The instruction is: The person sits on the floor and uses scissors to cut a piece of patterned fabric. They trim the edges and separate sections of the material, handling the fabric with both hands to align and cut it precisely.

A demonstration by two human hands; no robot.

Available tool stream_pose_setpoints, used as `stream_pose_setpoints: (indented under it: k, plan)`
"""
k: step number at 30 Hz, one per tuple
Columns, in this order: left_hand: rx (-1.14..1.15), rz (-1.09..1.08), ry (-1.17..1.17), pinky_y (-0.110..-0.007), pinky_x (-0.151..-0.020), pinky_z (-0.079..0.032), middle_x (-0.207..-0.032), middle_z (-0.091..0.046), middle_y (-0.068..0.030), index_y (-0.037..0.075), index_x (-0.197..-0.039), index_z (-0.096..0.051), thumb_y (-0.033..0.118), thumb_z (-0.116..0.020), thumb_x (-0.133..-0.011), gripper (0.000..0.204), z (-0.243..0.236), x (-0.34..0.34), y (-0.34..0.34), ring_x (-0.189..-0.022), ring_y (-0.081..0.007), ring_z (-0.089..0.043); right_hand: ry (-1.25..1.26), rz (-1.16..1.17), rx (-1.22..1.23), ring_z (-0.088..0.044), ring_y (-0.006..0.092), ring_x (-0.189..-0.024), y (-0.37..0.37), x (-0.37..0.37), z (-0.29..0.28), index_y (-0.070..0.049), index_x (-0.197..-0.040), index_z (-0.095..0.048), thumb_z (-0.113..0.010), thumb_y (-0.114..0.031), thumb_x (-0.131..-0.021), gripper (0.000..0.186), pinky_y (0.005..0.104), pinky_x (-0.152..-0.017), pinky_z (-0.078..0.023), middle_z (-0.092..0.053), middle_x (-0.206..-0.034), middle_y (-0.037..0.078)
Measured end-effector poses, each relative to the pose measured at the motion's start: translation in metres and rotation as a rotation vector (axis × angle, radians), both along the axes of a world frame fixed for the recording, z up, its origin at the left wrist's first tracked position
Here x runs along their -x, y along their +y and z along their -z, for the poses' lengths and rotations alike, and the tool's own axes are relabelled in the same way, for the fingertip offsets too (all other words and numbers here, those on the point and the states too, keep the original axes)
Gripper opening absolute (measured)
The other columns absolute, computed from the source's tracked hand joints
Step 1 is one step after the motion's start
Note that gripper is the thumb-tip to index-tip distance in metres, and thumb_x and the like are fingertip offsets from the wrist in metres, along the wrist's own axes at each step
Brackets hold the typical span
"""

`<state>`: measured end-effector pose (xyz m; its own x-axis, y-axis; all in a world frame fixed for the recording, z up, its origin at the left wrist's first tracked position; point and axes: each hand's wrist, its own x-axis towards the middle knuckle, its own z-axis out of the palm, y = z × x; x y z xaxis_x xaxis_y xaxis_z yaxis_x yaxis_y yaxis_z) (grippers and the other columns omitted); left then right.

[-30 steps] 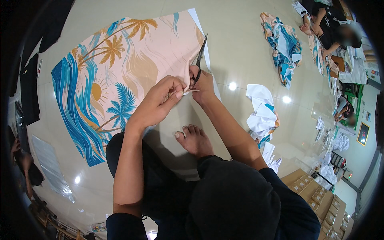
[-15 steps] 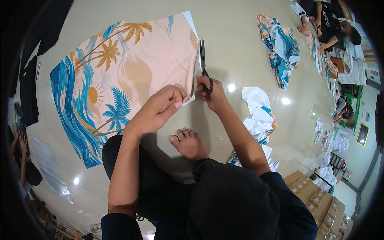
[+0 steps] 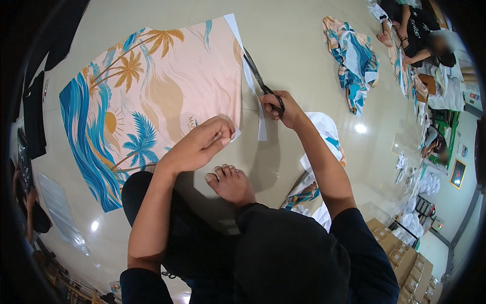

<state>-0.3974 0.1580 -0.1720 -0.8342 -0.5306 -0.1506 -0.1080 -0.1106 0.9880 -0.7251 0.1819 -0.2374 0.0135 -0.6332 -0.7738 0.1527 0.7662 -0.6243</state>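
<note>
A printed fabric piece, pale pink with blue waves and palm trees, is spread on the floor. My left hand pinches its near right corner. In my right hand is a pair of black-handled scissors, the fingers through the handles. Its blades slant up and left to the fabric's right edge, looking nearly closed. A narrow white strip hangs loose from that edge, beside the scissors, joined higher up to the white margin.
My bare foot rests just below the fabric. Crumpled printed fabric and white-backed pieces lie to the right. Cardboard boxes stand lower right. Another person sits at the far upper right. Clear plastic lies left.
The scissors have tilted leftward at the tips, and my right hand has shifted right. A white strip now hangs apart from the fabric's edge. The lifted fabric edge lies flatter; my left hand still pinches it.
</note>
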Motion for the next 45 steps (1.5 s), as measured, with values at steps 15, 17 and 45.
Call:
stream_pose_setpoints:
  k: [15,17,45]
  plan:
    - [-0.064,-0.029,-0.06,-0.036,-0.104,-0.047,-0.115,-0.062,-0.0119,0.003,-0.109,-0.057,0.006,-0.065,-0.106,0.009,-0.002,-0.003,-0.004,-0.112,-0.0242,-0.06,0.076,-0.065,-0.01,-0.047,0.0082,-0.051,0.01,0.011,-0.006,-0.007,-0.08,-0.062,-0.083,-0.025,-0.094,0.031,0.0283,-0.047,-0.032,-0.057,-0.066,0.0]
    - [-0.02,0.051,-0.116,-0.037,-0.103,-0.048,-0.116,-0.063,-0.0133,0.002,-0.11,-0.058,0.009,-0.068,-0.105,0.013,0.008,-0.006,-0.006,-0.111,-0.0266,-0.062,0.153,-0.117,0.023,-0.047,0.0089,-0.051,0.028,0.02,-0.002,-0.008,-0.078,-0.062,-0.083,-0.027,-0.094,0.032,0.0284,-0.048,-0.032,-0.056,-0.064,0.0]
    - [0.563,0.386,-0.428,-0.055,-0.09,-0.052,-0.104,-0.068,-0.0182,0.003,-0.103,-0.063,0.011,-0.073,-0.096,0.014,0.06,0.065,0.099,-0.102,-0.0441,-0.067,0.611,-0.04,-0.058,-0.06,0.018,-0.068,0.448,-0.047,-0.054,0.003,-0.095,-0.071,-0.087,-0.042,-0.096,0.047,0.0417,-0.065,-0.048,-0.067,-0.072,0.011]
